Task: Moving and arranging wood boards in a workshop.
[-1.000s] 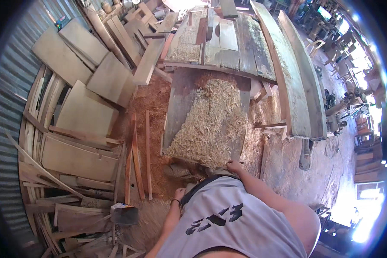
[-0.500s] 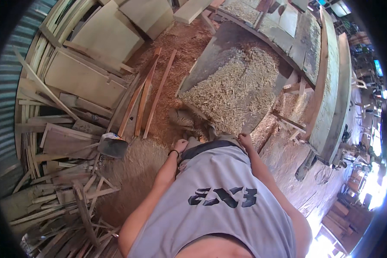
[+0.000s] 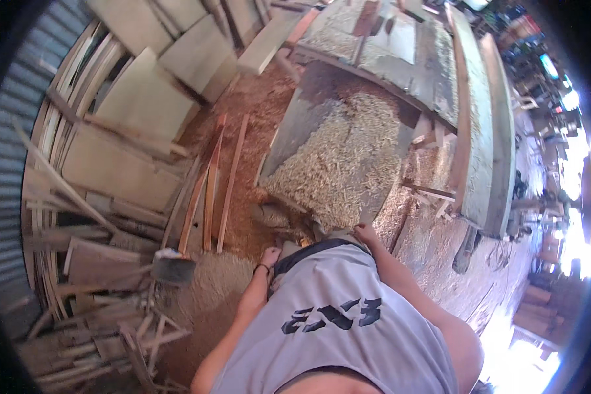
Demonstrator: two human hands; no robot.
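Observation:
My left hand (image 3: 269,257), with a dark band at its wrist, is curled closed beside the left side of my dark and khaki shorts (image 3: 308,253). On the other side, my right hand (image 3: 365,232) rests closed against the shorts' right edge. What either hand holds, if anything, is too small to make out. A grey sleeveless shirt (image 3: 335,295) covers my torso between the arms. Just beyond my hands, a heap of pale wood shavings (image 3: 348,157) lies on a grey sloping board (image 3: 302,125).
Reddish wood strips (image 3: 233,184) lie on sawdust at the left. Panels (image 3: 144,95) and scrap wood (image 3: 105,315) lean and pile by a corrugated metal wall (image 3: 13,164). A dustpan-like dark scoop (image 3: 174,270) sits nearby. Long planks (image 3: 476,131) run along the right of a dusty workbench (image 3: 433,72).
The view has shifted, so the shavings, boards and planks appear lower and further left. Both hands stay closed beside the shorts.

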